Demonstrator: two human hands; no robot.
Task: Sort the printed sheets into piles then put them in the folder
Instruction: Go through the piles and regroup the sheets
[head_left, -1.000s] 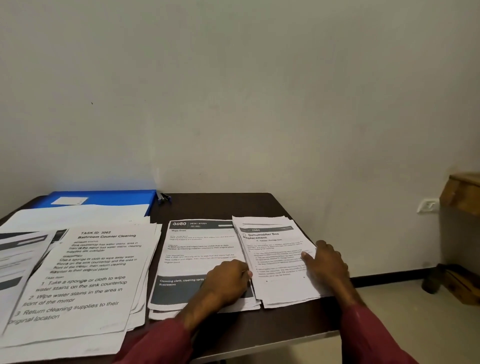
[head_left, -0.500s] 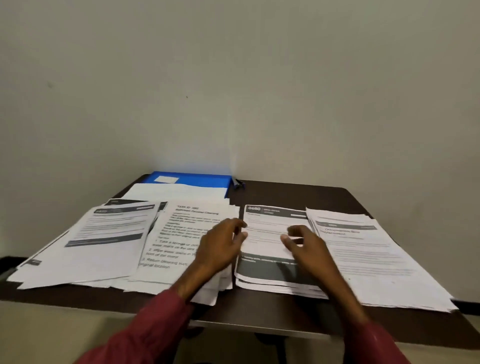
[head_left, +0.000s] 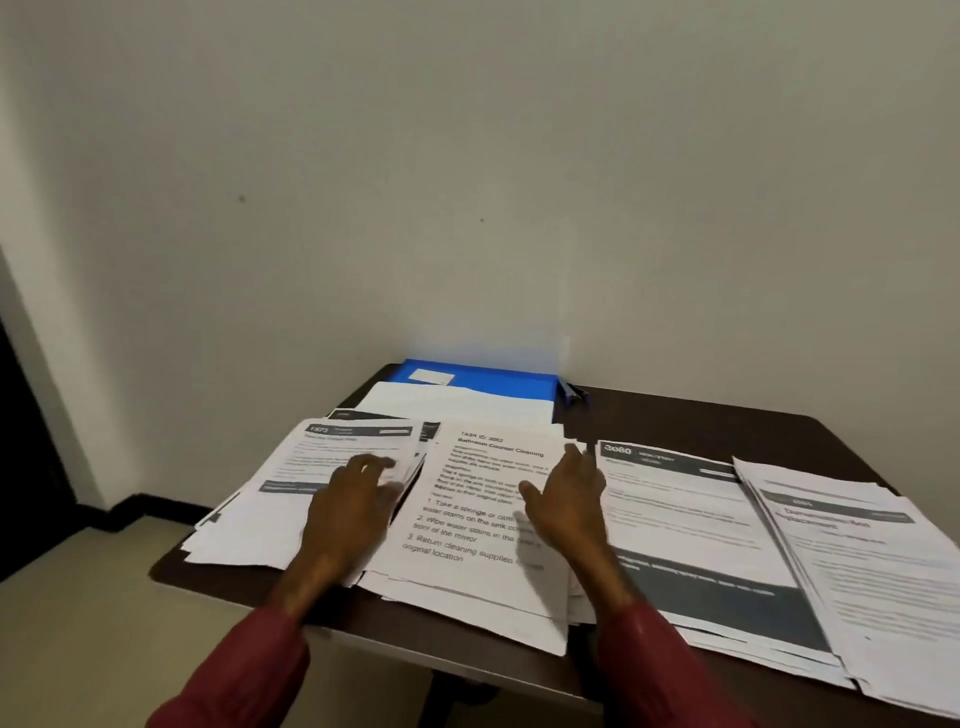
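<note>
- My left hand (head_left: 353, 501) rests on the leftmost pile (head_left: 291, 499), fingers loosely spread; motion blur hides the exact contact.
- My right hand (head_left: 566, 501) stands at the right edge of the Bathroom Counter Cleaning pile (head_left: 478, 525), fingers straight and together, thumb out, gripping nothing. I judge I'm bracketing the pile to square it.
- The blue folder (head_left: 498, 379) lies at the back of the table (head_left: 701, 421), behind the piles and ready for loading.

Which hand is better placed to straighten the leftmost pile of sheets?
Left: the left hand lies on the leftmost pile; the right hand is at the far edge of the neighbouring pile.
</note>
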